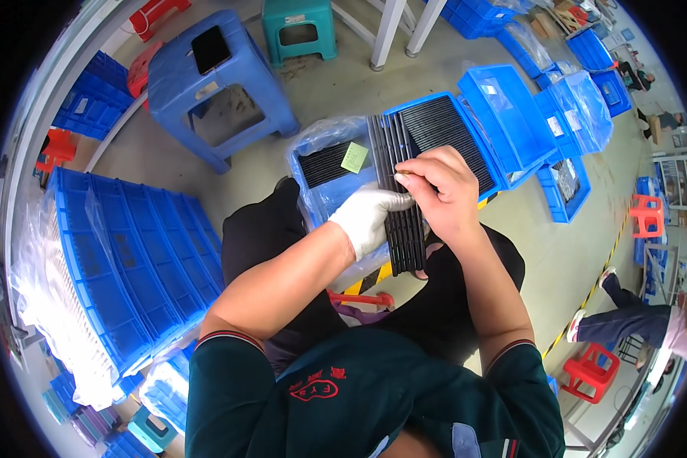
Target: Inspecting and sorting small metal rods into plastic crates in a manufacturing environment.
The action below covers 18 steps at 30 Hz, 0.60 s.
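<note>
Head view: gloved left hand and bare right hand fingers clasp the black strip stack between them.

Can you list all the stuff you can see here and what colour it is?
Black strips: one bundle, black, held over the lap.
Tray bins: two, blue, on the floor ahead, filled with black strips.
Note: one, green, on the nearer bin.
Crate stack: one, blue, at the left.
Stools: blue with a phone on it, teal, red.
Another person: one, seated at the right.
Left hand: white glove, gripping the strips.
Right hand: bare, pinching the strips' edge.
</note>
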{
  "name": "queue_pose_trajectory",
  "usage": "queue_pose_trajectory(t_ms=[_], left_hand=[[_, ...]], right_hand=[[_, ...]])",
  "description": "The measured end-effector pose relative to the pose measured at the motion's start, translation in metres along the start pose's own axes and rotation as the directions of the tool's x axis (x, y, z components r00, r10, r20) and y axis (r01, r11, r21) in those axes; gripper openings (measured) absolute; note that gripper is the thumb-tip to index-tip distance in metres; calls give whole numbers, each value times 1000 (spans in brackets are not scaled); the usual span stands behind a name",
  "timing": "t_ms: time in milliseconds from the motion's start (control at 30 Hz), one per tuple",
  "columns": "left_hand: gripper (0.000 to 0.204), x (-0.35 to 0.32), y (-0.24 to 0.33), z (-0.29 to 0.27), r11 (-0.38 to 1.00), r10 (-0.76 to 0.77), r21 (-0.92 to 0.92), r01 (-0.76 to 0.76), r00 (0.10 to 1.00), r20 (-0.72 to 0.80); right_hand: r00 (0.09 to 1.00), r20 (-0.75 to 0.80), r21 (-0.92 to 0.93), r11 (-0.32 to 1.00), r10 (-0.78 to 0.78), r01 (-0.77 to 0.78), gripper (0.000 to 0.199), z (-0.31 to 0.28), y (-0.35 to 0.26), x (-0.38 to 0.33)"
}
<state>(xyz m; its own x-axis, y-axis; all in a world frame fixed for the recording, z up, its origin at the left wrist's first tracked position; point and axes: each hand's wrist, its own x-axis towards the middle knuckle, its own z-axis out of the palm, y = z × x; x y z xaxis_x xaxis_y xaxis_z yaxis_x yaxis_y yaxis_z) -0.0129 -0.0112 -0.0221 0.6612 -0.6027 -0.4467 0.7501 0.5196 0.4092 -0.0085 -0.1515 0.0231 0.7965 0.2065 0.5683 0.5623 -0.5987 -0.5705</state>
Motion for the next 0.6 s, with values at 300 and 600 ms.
queue_pose_trajectory(t_ms=[300, 600], left_hand=[[21, -1, -2, 1, 999, 17, 27, -17, 1000, -4], [25, -1, 3, 1, 997, -55, -53, 54, 998, -21]], right_hand=[[990, 78, -112, 986, -115, 124, 20, 4, 0, -1], [1000, 26, 12, 1000, -15, 15, 18, -4, -3, -1]])
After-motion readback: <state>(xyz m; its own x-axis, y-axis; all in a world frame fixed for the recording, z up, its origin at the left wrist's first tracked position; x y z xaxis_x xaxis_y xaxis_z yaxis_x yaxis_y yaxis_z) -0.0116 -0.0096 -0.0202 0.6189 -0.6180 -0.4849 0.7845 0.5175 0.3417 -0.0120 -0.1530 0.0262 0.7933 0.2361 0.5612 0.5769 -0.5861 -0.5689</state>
